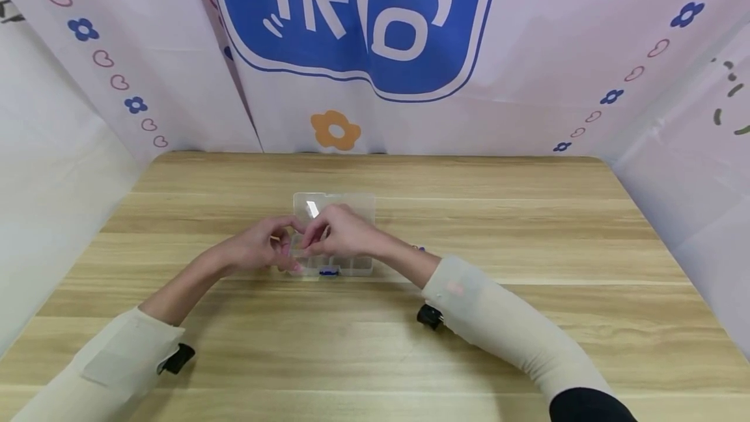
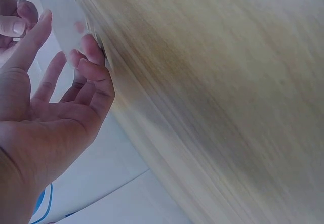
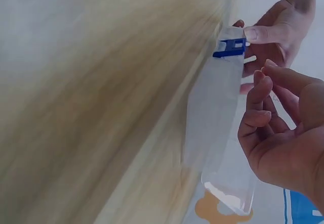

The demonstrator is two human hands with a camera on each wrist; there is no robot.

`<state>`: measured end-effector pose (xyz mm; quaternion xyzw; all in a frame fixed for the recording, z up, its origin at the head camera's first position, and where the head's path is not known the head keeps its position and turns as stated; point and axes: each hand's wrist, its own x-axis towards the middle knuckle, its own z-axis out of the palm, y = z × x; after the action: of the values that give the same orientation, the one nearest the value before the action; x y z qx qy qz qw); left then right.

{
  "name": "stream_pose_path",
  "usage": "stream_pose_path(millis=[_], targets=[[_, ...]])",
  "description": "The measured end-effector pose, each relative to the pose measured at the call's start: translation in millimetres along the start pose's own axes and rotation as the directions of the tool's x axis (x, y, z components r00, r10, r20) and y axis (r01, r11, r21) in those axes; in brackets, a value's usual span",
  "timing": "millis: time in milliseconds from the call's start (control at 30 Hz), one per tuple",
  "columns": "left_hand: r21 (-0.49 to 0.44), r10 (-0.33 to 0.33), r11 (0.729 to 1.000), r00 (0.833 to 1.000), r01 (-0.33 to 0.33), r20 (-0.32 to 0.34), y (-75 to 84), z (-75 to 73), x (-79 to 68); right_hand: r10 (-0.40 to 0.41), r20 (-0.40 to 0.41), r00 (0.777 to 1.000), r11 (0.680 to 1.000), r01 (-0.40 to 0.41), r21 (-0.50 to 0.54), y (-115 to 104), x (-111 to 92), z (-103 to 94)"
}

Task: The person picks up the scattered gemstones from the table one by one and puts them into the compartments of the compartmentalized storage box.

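A clear plastic compartment box (image 1: 355, 266) with a blue latch (image 3: 230, 47) stands on the table, its lid (image 1: 363, 206) swung open to the back. At the box's left end, my left hand (image 1: 263, 244) holds it, thumb at the front corner and fingers toward the back. My right hand (image 1: 342, 232) is over the left compartments, thumb and index fingertip pinched together. A tiny thing seems to be between those fingertips in the right wrist view; its kind is too small to tell. My right hand hides part of the compartments.
Some small blue bits (image 1: 418, 248) lie on the wooden table (image 1: 351, 344) just behind my right wrist. A printed cloth (image 1: 527, 51) hangs along the table's back edge, and pale cloth walls rise at both sides.
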<state>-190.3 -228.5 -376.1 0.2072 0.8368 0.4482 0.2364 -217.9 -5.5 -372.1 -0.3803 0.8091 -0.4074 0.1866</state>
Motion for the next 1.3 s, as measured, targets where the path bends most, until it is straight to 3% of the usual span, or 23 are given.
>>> stream_pose_path(millis=[200,633,967,1300], targets=[[-0.008,0.008,1.0,1.0,-0.008,-0.003,-1.4,0.1,0.5,-0.033,-0.019,0.999,0.999,0.032,-0.042,3,-14,-14.8],[-0.004,0.024,1.0,1.0,-0.024,-0.011,-0.7,0.6,-1.1,0.064,-0.106,0.992,0.998,-0.064,0.009,22,-49,-43.0],[-0.024,0.015,1.0,1.0,-0.015,-0.002,0.8,0.9,-0.9,0.063,-0.131,0.989,0.998,-0.063,0.0,30,-69,-58.1],[-0.028,0.011,1.0,1.0,-0.011,0.003,1.1,1.5,-1.0,0.11,-0.154,0.982,0.994,-0.111,0.003,37,-90,-66.8]])
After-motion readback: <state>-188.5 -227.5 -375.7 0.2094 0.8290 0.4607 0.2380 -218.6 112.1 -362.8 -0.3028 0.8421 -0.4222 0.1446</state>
